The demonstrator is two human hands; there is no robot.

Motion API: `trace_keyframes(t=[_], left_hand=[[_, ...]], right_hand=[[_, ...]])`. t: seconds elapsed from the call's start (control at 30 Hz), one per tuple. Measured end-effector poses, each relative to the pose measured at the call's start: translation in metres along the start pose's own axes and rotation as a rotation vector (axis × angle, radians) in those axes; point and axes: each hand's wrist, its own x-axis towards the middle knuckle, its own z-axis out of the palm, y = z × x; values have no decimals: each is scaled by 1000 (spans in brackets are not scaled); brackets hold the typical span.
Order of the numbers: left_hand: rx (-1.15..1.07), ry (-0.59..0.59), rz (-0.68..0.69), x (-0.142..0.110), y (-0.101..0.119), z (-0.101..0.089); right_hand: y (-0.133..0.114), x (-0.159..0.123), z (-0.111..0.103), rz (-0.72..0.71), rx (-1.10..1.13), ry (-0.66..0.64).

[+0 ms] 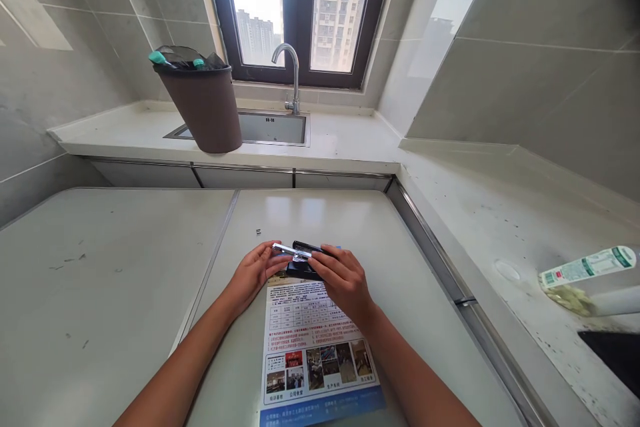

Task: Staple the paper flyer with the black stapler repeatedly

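A black stapler [302,271] is opened up over the top of a printed flyer [320,340], its silver magazine [286,249] swung apart from the black base. My right hand [347,280] grips the stapler from the right, fingers lying across its rear part. At the front end of the silver magazine, my left hand [256,273] has thumb and fingers closed around the tip. Whether a small piece is also between those fingers is hidden. Just beyond my left hand, a short strip of staples [259,231] lies on the white table [410,293].
A brown trash bin [205,107] with a black bag stands on the counter, in front of the sink [275,128] and faucet [295,77]. On the right counter [465,193] lie a green-white bottle [590,268] and a black flat item [613,353]. A seam [213,267] runs between table panels.
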Motion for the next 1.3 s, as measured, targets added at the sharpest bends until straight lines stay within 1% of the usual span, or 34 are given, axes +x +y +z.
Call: trace_keyframes(t=[0.1, 0.2, 0.4, 0.5, 0.57, 0.63, 0.7, 0.73, 0.8, 0.9, 1.0, 1.1, 1.3], left_hand=[[-224, -82, -138, -1, 2, 0], [-325, -102, -207, -1, 2, 0], [-356, -84, -190, 0, 2, 0], [-340, -78, -186, 0, 3, 1], [-310, -40, -159, 1, 3, 1], [-259, 39, -106, 2, 2, 0], [-212, 111, -24, 3, 2, -1], [-190, 131, 17, 3, 2, -1], [-161, 135, 73, 3, 3, -1], [-149, 84, 81, 1, 5, 2], [-156, 14, 49, -2, 8, 6], [-149, -55, 18, -4, 9, 8], [-151, -207, -77, -7, 9, 8]], right_hand=[[-4, -1, -3, -67, -23, -59], [-8, -2, -3, -103, -36, -80], [-12, -2, -2, -75, -28, -102], [-10, -4, -1, -74, -47, -73], [-8, -6, 0, -24, -41, -18], [-5, -6, 2, 83, -14, 64], [-3, -6, 4, 212, 30, 141], [-2, -5, 5, 273, 60, 167], [0, -2, 6, 385, 148, 173], [2, 2, 7, 499, 321, 109], [3, 4, 9, 537, 426, 26], [3, 4, 13, 543, 441, -27], [5, 3, 17, 551, 431, -70]])
